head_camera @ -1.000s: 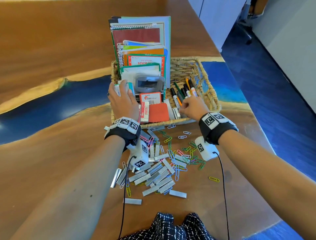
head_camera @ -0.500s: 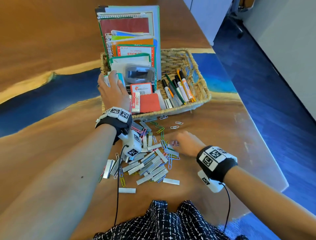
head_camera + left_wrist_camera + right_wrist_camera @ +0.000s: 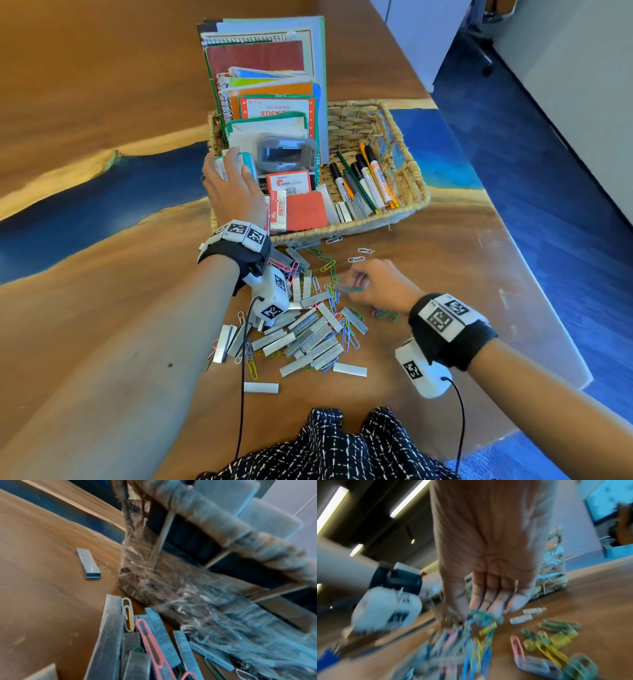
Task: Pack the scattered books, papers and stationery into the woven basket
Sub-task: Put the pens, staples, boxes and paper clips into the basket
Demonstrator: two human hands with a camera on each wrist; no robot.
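Item 1: woven basket (image 3: 412, 192), coarse twisted fibre, rectangular, at 12 o'clock from my seat on the tabletop (image 3: 102, 308), which is glossy brown wood with a blue resin band.

Item 2: upright books and spiral notebooks (image 3: 260, 58), flat card covers, standing along the basket's left half.

Item 3: marker pens (image 3: 373, 178), slim cylinders, lying on the basket floor at its right.

Item 4: staple strips (image 3: 308, 335), dull grey metal bars, heaped on the tabletop at 6 o'clock of the basket, mixed with paper clips (image 3: 327, 265), thin coated wire loops in pink, green, yellow and blue.

Item 5: my left hand (image 3: 233, 192), over the basket's near-left corner, fingers curled over a small white and teal box (image 3: 248, 164).

Item 6: my right hand (image 3: 380, 284), at the heap's right edge, fingers narrowed to a pinch on a grey staple strip (image 3: 344, 287); the right wrist view is blurred.
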